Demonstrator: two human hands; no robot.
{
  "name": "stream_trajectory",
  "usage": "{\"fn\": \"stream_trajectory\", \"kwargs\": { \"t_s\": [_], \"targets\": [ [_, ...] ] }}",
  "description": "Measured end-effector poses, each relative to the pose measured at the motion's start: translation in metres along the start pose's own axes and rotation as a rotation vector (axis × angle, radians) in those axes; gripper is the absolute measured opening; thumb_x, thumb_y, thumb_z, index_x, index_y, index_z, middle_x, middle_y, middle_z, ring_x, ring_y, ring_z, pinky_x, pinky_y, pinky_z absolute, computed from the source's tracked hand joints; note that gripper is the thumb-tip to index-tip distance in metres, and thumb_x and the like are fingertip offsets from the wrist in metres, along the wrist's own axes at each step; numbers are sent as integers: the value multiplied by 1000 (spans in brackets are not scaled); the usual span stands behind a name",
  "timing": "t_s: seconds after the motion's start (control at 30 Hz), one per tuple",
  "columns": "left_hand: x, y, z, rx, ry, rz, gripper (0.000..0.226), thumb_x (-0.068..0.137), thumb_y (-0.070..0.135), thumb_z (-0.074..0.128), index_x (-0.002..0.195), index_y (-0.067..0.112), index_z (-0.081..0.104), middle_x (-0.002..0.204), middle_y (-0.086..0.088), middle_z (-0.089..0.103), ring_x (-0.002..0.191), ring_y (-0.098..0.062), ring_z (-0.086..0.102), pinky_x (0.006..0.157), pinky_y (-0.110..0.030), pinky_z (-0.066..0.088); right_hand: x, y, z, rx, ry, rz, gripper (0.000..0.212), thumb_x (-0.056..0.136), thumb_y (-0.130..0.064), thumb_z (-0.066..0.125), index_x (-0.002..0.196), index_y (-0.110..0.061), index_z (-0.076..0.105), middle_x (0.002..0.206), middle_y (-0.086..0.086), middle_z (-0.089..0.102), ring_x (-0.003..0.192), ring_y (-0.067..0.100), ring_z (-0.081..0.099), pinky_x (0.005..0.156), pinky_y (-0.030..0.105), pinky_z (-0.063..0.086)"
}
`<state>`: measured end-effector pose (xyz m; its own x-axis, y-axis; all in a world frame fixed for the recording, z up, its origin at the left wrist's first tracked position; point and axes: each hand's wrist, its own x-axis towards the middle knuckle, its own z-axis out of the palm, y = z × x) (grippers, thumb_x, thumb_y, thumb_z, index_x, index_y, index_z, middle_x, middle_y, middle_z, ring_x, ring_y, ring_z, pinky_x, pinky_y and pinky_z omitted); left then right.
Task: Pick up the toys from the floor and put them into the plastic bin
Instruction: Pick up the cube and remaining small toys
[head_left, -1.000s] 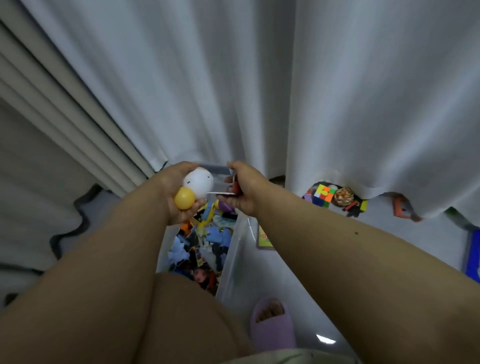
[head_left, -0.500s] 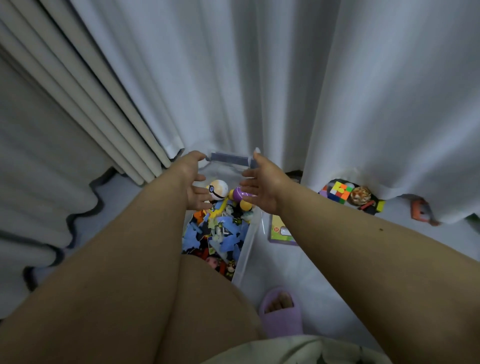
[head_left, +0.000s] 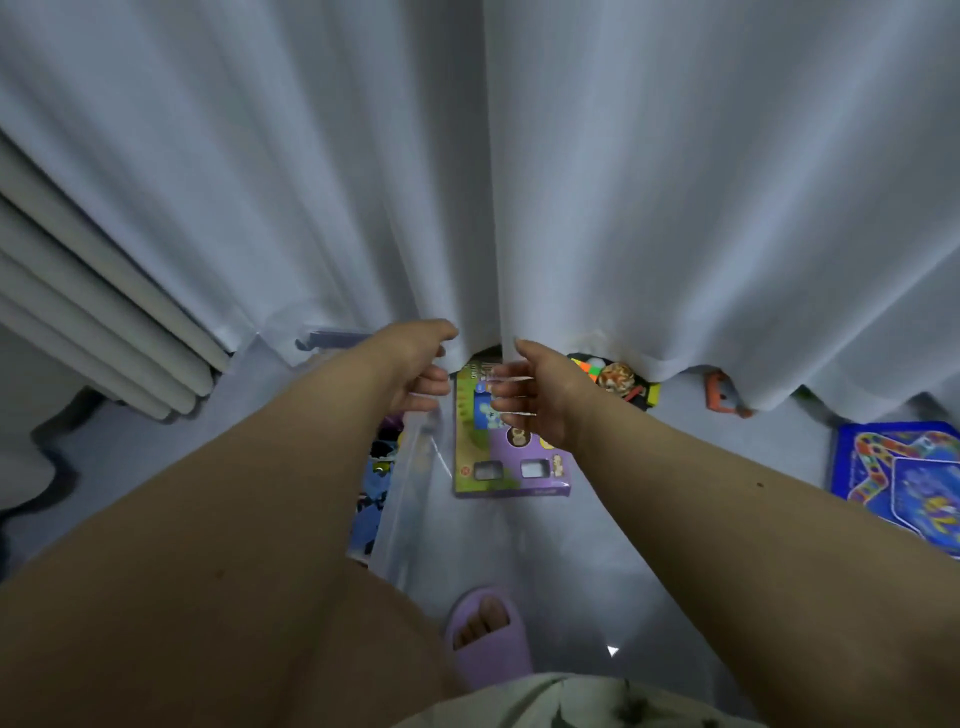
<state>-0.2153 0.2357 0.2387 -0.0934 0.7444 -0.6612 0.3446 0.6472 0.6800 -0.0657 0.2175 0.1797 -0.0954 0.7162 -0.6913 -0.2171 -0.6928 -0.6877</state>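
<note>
bin: the clear plastic bin (head_left: 410, 499) is sitting on the floor (head_left: 675, 467) under the left arm, already holding a pile of toys (head_left: 371, 499), mostly blue bits

hands: left hand (head_left: 415, 364) and right hand (head_left: 540, 395) are both hovering empty, fingers loosely curled, gripping nothing

still on the floor: purple toy box (head_left: 511, 462) lying just right of the bin, below the hands

also waiting: colour cube (head_left: 586, 364) and an orange ball (head_left: 615, 376) peeking out from under the curtain (head_left: 623, 208), an orange toy (head_left: 719, 395) further right, and a blue game board (head_left: 904, 483) at the far right

progress: I'd say past halfway, but several toys are still waiting

next up, my guess: the purple box, since it's closest
</note>
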Motion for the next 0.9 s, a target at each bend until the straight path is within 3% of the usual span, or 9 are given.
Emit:
{"fn": "stream_trajectory", "kwargs": {
  "t_s": [0.2, 0.3, 0.57, 0.77, 0.83, 0.9],
  "targets": [
    [15, 17, 57, 138, -66, 63, 27, 94, 39, 49, 85, 15, 54, 74, -5, 56, 66, -16, 58, 67, -28, 49, 4, 4, -72, 81, 118, 11, 37, 95, -46, 45, 80, -13, 55, 66, 4, 52, 58, 19, 51, 58, 26, 41],
    [29, 23, 83, 201, -105, 64, 26, 92, 39, 53, 87, 14, 55, 76, -6, 59, 64, -16, 59, 60, -27, 48, 4, 8, -112, 102, 203, 14, 36, 94, -41, 47, 70, -15, 53, 63, 3, 50, 54, 17, 52, 52, 23, 41],
    [65, 42, 153, 329, -168, 91, 21, 93, 28, 55, 82, 9, 56, 75, -11, 60, 63, -21, 58, 66, -30, 51, 9, 24, -231, 151, 498, 89, 29, 93, -35, 53, 90, -7, 59, 75, 9, 56, 63, 20, 55, 59, 28, 47],
    [95, 46, 230, 479, -251, 156, 15, 95, 17, 50, 82, 9, 52, 76, -14, 55, 56, -20, 49, 53, -24, 41, 30, 34, -302, 125, 641, 96, 28, 95, -26, 51, 105, -2, 59, 78, 11, 56, 66, 20, 55, 62, 28, 48],
    [108, 41, 252, 732, -303, 292, 19, 94, 18, 50, 84, 7, 61, 86, -16, 63, 68, -24, 56, 62, -25, 43, 42, 36, -319, 69, 665, 106, 28, 95, -23, 51, 110, 0, 58, 77, 10, 56, 66, 20, 56, 61, 29, 48],
    [113, 38, 270, 1011, -310, 458, 25, 93, 24, 51, 108, 9, 65, 113, -10, 62, 102, -26, 56, 79, -24, 37, 55, 37, -333, 0, 699, 100, 30, 93, -20, 53, 115, -1, 56, 77, 7, 56, 68, 20, 56, 66, 32, 50]
  ]
}}
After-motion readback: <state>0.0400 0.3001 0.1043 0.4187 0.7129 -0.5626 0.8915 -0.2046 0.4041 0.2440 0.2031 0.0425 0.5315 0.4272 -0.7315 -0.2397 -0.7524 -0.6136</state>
